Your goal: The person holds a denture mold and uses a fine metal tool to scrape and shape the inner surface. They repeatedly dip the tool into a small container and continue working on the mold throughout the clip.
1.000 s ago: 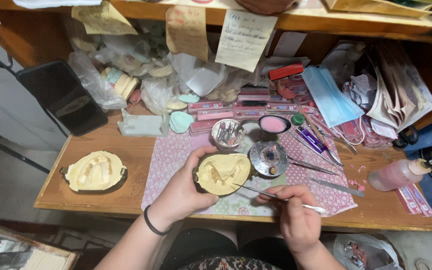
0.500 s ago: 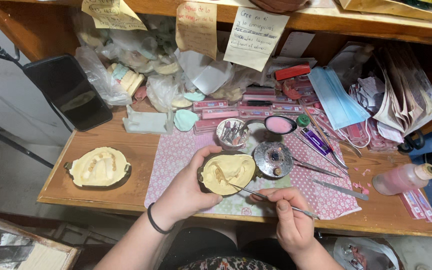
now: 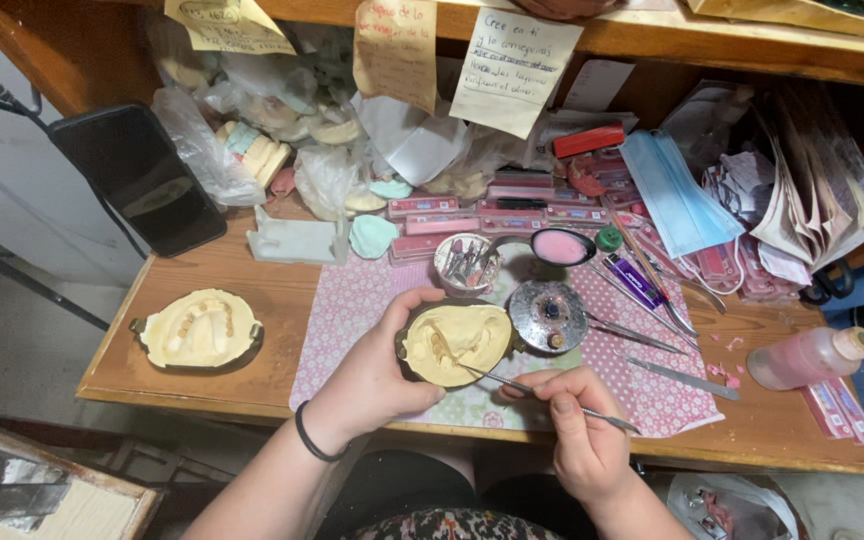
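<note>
Yellow plaster fills the flask (image 3: pixel 455 343), a dark-rimmed half mould with a row of small teeth set into its surface. It is cupped by the left hand (image 3: pixel 372 375), whose fingers are wrapped round its left and near side, thumb over the top rim; the flask is held just above the pink patterned mat (image 3: pixel 352 310) at the front of the wooden bench (image 3: pixel 242 270). A black band is worn on the left wrist.

A thin metal pick (image 3: pixel 542 395) is pinched in the right hand (image 3: pixel 580 440) between thumb and forefingers, like a pen. Its tip is laid on the plaster near the lower right of the flask, and its other end is pointed off to the right.

A second flask (image 3: pixel 200 330), also filled with yellow plaster and teeth, is set well to the left on bare wood. Just beyond the held flask, a round metal lid (image 3: pixel 548 315) and a small cup of burs (image 3: pixel 467 262) are placed on the mat. More steel tools (image 3: pixel 652 345) are laid to the right, near a pink bottle (image 3: pixel 812 357) on its side. A dark phone (image 3: pixel 140 178) is propped at the far left.
</note>
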